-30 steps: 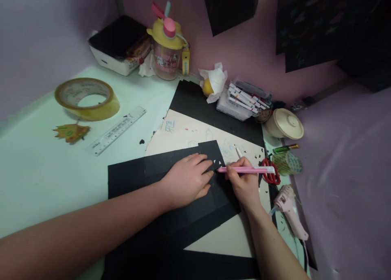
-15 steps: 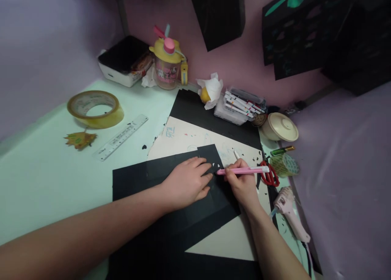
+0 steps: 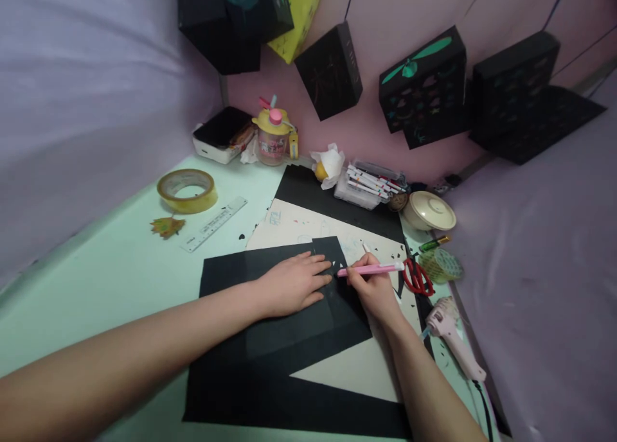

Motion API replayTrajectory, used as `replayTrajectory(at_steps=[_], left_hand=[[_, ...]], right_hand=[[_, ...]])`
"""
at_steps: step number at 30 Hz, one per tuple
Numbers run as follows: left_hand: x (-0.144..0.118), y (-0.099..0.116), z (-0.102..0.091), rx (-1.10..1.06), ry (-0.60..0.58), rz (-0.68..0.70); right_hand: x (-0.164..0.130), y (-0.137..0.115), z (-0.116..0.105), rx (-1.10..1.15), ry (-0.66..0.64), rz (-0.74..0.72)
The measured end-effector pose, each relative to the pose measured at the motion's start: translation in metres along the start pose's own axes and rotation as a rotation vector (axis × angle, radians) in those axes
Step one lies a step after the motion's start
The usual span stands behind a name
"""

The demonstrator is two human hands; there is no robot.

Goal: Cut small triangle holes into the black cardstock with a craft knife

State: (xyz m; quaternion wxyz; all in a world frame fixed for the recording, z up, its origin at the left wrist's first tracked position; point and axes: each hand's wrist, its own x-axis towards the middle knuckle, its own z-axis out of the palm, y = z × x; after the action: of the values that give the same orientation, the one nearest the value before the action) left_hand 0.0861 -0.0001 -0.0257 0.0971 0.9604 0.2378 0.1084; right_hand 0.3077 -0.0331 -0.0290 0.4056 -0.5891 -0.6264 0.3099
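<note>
My left hand (image 3: 295,284) lies flat on the black paper (image 3: 270,339), fingers spread towards the right. In my right hand (image 3: 378,291) is a slim pink craft knife (image 3: 371,270) with a white end. Its tip points left and meets the black paper just beyond my left fingertips; the blade is too small to make out. Small light cut-outs show in the paper by the tip. Underneath lies a cream board (image 3: 347,371) with faint drawn marks and black scraps. A white stick-like thing (image 3: 366,247) pokes out behind my right hand, mostly hidden.
To the right are red scissors (image 3: 418,278), a tape roll (image 3: 441,264), a pink glue gun (image 3: 453,333) and a lidded bowl (image 3: 430,211). Markers (image 3: 373,182) stand behind. Leftward are a ruler (image 3: 214,225), yellow tape (image 3: 187,190) and a leaf (image 3: 167,227). Black boxes (image 3: 332,69) hang above.
My view has tilted up and drawn back, showing more of the hanging boxes. Both hands stay at nearly the same spot on the paper, with the knife tip still beside the cut-outs.
</note>
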Motion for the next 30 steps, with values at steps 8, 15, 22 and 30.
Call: replayTrajectory(at_steps=[8,15,22,30], left_hand=[[-0.004,-0.012,-0.004,-0.143,-0.055,0.107],[-0.005,-0.013,0.000,-0.166,-0.041,0.088],[-0.005,-0.012,0.001,-0.157,-0.041,0.085],[-0.004,-0.013,0.002,-0.143,-0.061,0.082]], right_hand=[[-0.010,-0.004,-0.008,0.013,-0.092,0.049],[-0.007,-0.002,-0.008,0.040,-0.123,0.085],[-0.008,-0.004,-0.008,0.063,-0.136,0.103],[-0.006,0.001,-0.007,0.071,-0.091,0.105]])
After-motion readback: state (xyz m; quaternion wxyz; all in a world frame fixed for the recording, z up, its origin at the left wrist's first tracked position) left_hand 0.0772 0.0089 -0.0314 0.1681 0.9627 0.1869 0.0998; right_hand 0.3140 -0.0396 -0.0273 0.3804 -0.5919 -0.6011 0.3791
